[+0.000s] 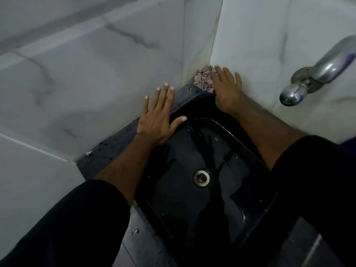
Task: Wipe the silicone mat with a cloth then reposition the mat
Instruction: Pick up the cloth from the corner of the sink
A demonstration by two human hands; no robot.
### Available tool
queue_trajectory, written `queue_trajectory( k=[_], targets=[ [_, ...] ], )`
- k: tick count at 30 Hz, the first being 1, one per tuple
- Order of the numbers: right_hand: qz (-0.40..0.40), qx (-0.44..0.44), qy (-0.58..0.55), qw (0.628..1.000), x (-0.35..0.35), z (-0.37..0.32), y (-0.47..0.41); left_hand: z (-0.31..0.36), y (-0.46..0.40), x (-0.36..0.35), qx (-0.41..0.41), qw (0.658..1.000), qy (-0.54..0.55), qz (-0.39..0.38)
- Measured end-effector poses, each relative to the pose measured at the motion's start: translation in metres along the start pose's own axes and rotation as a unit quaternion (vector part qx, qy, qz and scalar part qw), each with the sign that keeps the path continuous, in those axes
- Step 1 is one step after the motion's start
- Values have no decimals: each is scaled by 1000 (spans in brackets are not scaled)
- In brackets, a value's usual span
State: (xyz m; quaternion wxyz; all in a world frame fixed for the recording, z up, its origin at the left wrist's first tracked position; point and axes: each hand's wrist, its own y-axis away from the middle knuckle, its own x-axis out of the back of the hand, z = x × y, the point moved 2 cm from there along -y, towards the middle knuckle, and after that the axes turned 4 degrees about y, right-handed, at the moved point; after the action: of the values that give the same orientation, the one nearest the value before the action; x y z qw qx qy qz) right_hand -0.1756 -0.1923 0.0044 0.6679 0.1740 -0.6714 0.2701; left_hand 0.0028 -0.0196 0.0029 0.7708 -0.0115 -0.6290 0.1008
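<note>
Two flat hands, fingers spread: left hand (158, 120), right hand (227, 87) on black mat (194, 105), patterned cloth (204, 79)

A glossy black basin (202, 151) with a metal drain (201, 178) sits in a dark speckled tabletop (107, 149). White marbled wall tiles (86, 74) meet in the corner; a chrome tap (317, 74) juts from the right wall.

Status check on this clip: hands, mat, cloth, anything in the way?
Left hand flat, open. Right hand open on cloth in corner. Dark mat behind sink. Tap clear.
</note>
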Motion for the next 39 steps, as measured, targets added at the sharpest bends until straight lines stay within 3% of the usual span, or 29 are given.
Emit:
queue_trajectory(
  k=[10,19,22,26,29,30,34,37,39],
  targets=[
    [-38,30,38,998,-41,22,-50,-18,-27,-33,-21,999,-35,-19],
    [37,28,15,999,-32,14,-58,-22,-18,-31,-10,999,-36,-14],
    [61,24,-41,997,-21,14,-42,-20,-13,-22,-4,1000,-26,-3],
    [79,-49,-245,965,-5,11,2,-3,3,-12,-4,1000,-14,4],
    [79,-155,-404,898,10,8,45,18,20,-5,-7,1000,10,0],
    [71,-190,-478,855,15,6,64,27,28,-3,-12,1000,17,-3],
    [61,-301,-717,626,36,7,148,64,67,2,-43,999,28,-19],
    [63,-332,-797,500,50,12,214,99,100,5,-73,996,41,-33],
    [50,-330,-832,442,59,17,247,120,116,6,-88,994,50,-35]
  ],
)
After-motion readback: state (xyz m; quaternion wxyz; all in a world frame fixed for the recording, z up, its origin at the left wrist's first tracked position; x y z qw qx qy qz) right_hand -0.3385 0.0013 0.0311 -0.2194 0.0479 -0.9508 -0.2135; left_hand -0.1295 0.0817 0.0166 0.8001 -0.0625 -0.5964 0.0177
